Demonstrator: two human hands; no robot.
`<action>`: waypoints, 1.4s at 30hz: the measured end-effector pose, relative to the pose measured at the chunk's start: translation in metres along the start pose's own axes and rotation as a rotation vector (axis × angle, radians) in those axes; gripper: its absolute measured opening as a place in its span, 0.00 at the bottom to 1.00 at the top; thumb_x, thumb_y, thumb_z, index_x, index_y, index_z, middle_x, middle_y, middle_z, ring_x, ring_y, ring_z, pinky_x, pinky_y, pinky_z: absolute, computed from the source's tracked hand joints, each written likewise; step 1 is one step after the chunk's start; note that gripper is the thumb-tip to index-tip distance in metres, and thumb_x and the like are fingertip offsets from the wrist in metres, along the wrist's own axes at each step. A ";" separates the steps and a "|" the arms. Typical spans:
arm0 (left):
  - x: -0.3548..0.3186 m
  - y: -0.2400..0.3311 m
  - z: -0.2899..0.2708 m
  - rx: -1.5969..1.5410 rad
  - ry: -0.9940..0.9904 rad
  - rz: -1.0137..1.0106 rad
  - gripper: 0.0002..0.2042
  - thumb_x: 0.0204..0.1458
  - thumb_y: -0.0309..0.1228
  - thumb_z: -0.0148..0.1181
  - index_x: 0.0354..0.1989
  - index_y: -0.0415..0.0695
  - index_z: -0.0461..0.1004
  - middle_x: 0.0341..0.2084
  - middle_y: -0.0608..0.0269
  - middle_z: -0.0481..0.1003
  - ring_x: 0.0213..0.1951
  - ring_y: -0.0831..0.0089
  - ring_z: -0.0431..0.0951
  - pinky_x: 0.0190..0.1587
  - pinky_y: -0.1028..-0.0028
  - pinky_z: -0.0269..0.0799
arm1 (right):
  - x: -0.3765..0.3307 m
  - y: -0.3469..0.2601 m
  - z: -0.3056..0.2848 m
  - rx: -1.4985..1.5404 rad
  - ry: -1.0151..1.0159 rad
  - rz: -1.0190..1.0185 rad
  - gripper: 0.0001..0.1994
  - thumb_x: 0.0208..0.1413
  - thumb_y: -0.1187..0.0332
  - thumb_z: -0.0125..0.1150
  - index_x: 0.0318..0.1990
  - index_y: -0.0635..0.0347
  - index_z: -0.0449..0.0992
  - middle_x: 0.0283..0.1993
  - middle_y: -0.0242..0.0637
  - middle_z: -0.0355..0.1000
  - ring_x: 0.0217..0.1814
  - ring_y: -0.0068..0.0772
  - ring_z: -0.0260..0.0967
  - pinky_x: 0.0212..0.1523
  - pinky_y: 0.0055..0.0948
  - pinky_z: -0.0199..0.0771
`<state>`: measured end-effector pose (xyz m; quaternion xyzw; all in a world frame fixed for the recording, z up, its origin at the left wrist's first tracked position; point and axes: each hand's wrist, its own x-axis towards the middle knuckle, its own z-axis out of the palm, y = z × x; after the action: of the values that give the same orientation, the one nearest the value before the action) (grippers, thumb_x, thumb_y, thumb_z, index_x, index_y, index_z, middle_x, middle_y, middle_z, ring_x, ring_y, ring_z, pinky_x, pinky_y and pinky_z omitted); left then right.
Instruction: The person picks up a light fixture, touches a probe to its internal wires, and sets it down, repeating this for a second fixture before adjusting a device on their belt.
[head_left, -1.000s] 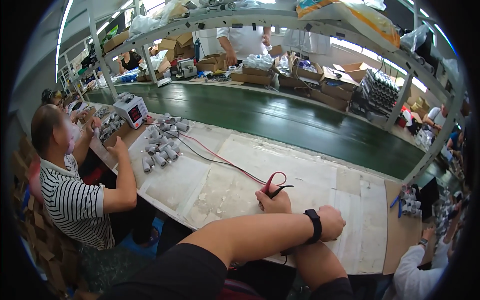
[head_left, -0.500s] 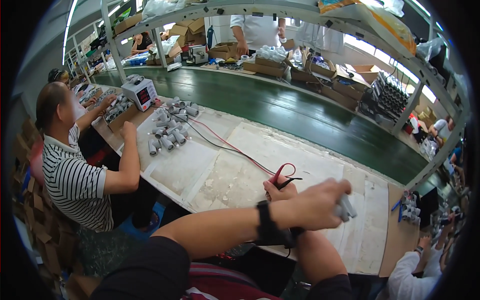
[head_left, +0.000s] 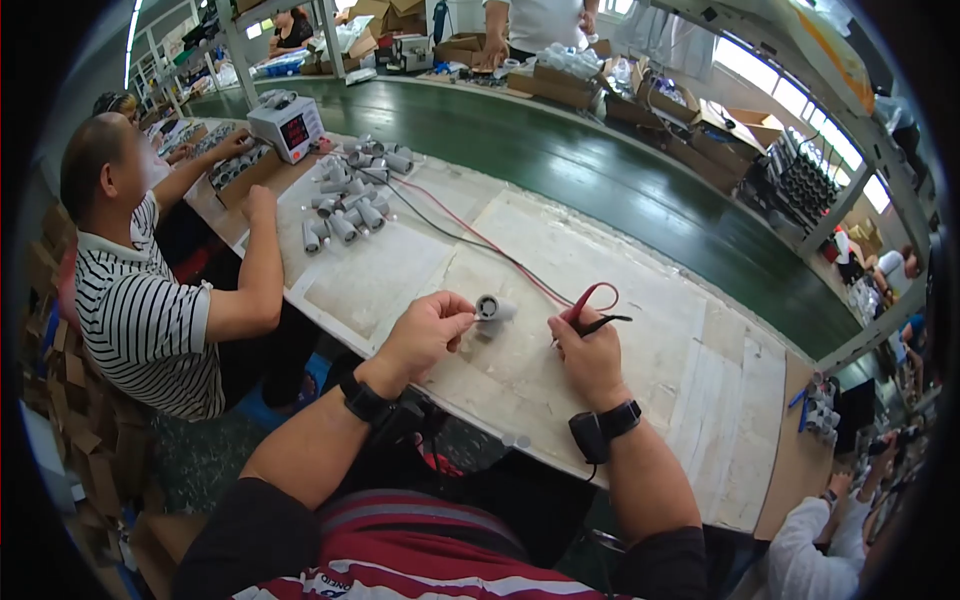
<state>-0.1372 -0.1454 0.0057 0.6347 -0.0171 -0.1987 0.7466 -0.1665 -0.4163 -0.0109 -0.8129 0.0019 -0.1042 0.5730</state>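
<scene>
My left hand (head_left: 425, 328) grips a small grey cylindrical part (head_left: 493, 308) and holds it just above the white-covered workbench (head_left: 640, 290), its open end turned toward me. My right hand (head_left: 585, 350) pinches a pair of test probes (head_left: 590, 318), one red and one black, their tips a few centimetres right of the part. Red and black leads (head_left: 470, 238) run from the probes across the bench to a white meter with a red display (head_left: 288, 125) at the far left. Both wrists wear dark bands.
A pile of several grey cylinders (head_left: 350, 190) lies near the meter. A person in a striped shirt (head_left: 140, 300) sits at my left, arm on the bench. A green conveyor belt (head_left: 620, 170) runs behind, with cardboard boxes (head_left: 570, 85) and other workers beyond.
My left arm has swung back from the far right, carrying a grey part, and now holds it in front of me beside the probes. My right hand stayed on the probes.
</scene>
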 end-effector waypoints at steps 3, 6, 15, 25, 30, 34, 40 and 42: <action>0.004 0.004 0.003 0.275 0.090 0.079 0.06 0.64 0.26 0.62 0.46 0.40 0.79 0.31 0.68 0.77 0.26 0.82 0.74 0.31 0.79 0.72 | 0.004 -0.004 0.000 0.039 -0.006 0.051 0.07 0.63 0.67 0.68 0.37 0.61 0.80 0.25 0.26 0.73 0.23 0.18 0.67 0.25 0.24 0.65; 0.010 -0.002 -0.001 0.269 0.068 0.004 0.06 0.66 0.27 0.60 0.46 0.40 0.79 0.32 0.67 0.79 0.28 0.81 0.75 0.32 0.79 0.73 | 0.006 -0.008 -0.001 0.047 0.011 0.081 0.07 0.64 0.67 0.67 0.37 0.60 0.80 0.25 0.25 0.72 0.23 0.17 0.65 0.25 0.23 0.65; -0.002 0.013 -0.003 0.130 0.041 -0.060 0.09 0.68 0.30 0.57 0.47 0.40 0.80 0.33 0.67 0.80 0.29 0.82 0.74 0.36 0.79 0.75 | 0.005 -0.005 -0.004 0.137 -0.054 0.089 0.09 0.64 0.66 0.68 0.38 0.64 0.79 0.28 0.28 0.74 0.24 0.17 0.66 0.25 0.22 0.66; 0.019 0.009 0.019 0.664 0.001 0.330 0.13 0.61 0.26 0.64 0.53 0.41 0.78 0.45 0.60 0.79 0.37 0.72 0.78 0.43 0.72 0.77 | 0.004 -0.004 -0.004 0.107 -0.047 0.087 0.08 0.65 0.66 0.67 0.38 0.63 0.79 0.28 0.28 0.74 0.24 0.17 0.66 0.25 0.21 0.66; 0.048 0.016 0.036 1.001 -0.263 0.921 0.22 0.53 0.24 0.68 0.58 0.44 0.76 0.51 0.55 0.76 0.52 0.56 0.76 0.56 0.64 0.74 | 0.007 -0.003 -0.002 0.108 -0.047 0.059 0.08 0.65 0.66 0.68 0.39 0.62 0.79 0.28 0.27 0.74 0.24 0.17 0.67 0.25 0.22 0.66; 0.043 0.032 0.045 1.116 -0.408 0.719 0.27 0.50 0.21 0.68 0.61 0.45 0.74 0.53 0.52 0.75 0.59 0.52 0.74 0.63 0.63 0.71 | 0.004 -0.003 -0.003 0.125 -0.043 0.048 0.08 0.65 0.66 0.68 0.38 0.62 0.79 0.28 0.27 0.74 0.24 0.17 0.67 0.25 0.22 0.67; 0.008 0.033 0.028 1.164 -0.512 0.595 0.27 0.52 0.23 0.70 0.63 0.48 0.75 0.61 0.49 0.69 0.60 0.50 0.73 0.63 0.62 0.72 | 0.005 0.001 -0.005 0.083 -0.032 0.045 0.09 0.64 0.66 0.68 0.38 0.62 0.79 0.28 0.27 0.74 0.24 0.17 0.67 0.26 0.22 0.67; -0.005 0.027 0.023 1.115 -0.520 0.583 0.28 0.51 0.21 0.70 0.63 0.48 0.75 0.61 0.49 0.68 0.59 0.51 0.73 0.63 0.63 0.71 | 0.006 -0.005 -0.006 0.060 -0.032 0.036 0.09 0.64 0.66 0.68 0.38 0.62 0.79 0.28 0.27 0.75 0.24 0.17 0.67 0.26 0.21 0.67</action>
<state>-0.1407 -0.1629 0.0368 0.8257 -0.4662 -0.0969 0.3023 -0.1620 -0.4206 -0.0035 -0.7966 0.0042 -0.0810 0.5990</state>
